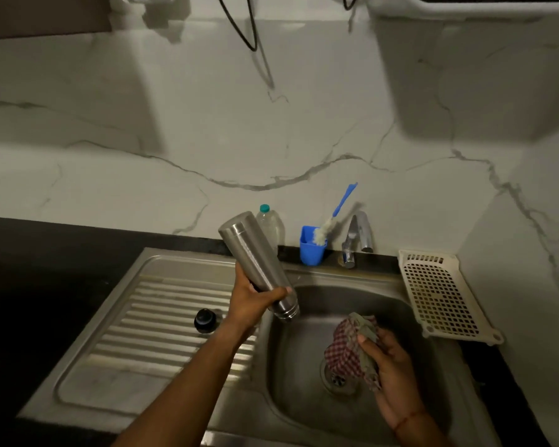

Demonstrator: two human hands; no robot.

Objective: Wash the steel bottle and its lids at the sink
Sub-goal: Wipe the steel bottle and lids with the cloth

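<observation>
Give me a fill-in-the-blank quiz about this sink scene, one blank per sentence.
The left hand grips the cylindrical steel ____.
The right hand holds a red-and-white checked ____ over the steel sink basin.
The blue-handled bottle brush stands in a ____ plastic cup.
The round black lid rests on the ribbed drainboard, to the basin's ____.
Missing words: bottle, cloth, blue, left.

Left hand [255,303]: forearm stretched up from lower left, fingers and thumb wrapped round the steel bottle [254,256] near its lower end. Right hand [392,379]: lower in view, gripping a bunched checked cloth [346,346] (thumb pressed on top). My hands are apart, not touching.
</observation>
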